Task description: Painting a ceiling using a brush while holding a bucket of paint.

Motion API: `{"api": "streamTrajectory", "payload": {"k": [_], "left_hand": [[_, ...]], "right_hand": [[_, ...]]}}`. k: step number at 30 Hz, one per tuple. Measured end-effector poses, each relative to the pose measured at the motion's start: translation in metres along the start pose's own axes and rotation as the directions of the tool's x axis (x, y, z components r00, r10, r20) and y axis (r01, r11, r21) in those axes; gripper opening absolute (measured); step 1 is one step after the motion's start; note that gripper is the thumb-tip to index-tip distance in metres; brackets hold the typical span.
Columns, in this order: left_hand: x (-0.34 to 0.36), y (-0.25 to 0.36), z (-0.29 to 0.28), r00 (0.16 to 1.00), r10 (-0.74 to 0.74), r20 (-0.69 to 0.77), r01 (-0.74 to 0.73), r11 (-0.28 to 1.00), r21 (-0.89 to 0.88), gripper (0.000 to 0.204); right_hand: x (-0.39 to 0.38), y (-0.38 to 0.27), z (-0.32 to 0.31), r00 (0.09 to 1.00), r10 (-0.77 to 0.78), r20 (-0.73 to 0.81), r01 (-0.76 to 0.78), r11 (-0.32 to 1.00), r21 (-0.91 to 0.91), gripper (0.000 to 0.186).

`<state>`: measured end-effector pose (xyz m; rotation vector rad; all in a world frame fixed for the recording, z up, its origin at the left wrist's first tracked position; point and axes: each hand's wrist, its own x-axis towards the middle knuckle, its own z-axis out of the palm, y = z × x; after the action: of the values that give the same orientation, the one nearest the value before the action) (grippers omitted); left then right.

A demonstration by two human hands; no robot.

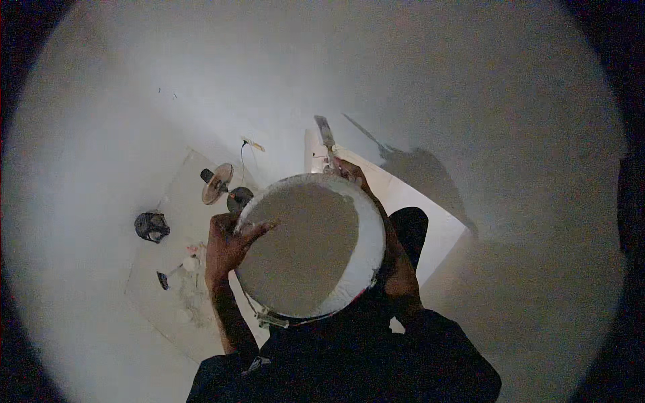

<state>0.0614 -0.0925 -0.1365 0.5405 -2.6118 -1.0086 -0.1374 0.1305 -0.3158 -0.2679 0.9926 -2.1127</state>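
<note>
A round white bucket (pixel 368 258) is held up in front of my body. Smooth grey-beige paste (pixel 302 242) covers most of its opening, and pale smears line the right inner wall and rim. My left hand (pixel 228 248) clasps the left side of the rim, its thumb reaching over the edge towards the paste. Past the far rim, my right hand (pixel 351 172) is closed around a putty knife (pixel 324 131) with its blade pointing up and away. The right forearm runs along the bucket's right side. A wire handle with a grip (pixel 272 320) hangs at the near edge.
A translucent sheet (pixel 151 285) lies to the left. On it are a brown disc with a black knob (pixel 218 184), a black cage-like object (pixel 152 227) and small scattered items. A white panel (pixel 437 225) extends to the right, near a dark rounded shape (pixel 411 225), perhaps my knee.
</note>
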Motion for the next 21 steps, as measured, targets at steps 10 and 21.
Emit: {"api": "streamTrajectory", "payload": {"k": [10,21], "left_hand": [[-0.016,-0.034,0.0,0.978,-0.062,-0.198,0.068,0.997,0.027,0.04],[-0.001,-0.034,0.003,0.922,-0.373,0.105,0.386,0.909,-0.157,0.074]], "right_hand": [[0.111,0.022,-0.016,0.973,0.08,0.217,-0.135,0.959,0.25,0.026],[0.164,0.023,-0.028,0.938,-0.027,0.347,-0.154,0.862,0.484,0.012]]}}
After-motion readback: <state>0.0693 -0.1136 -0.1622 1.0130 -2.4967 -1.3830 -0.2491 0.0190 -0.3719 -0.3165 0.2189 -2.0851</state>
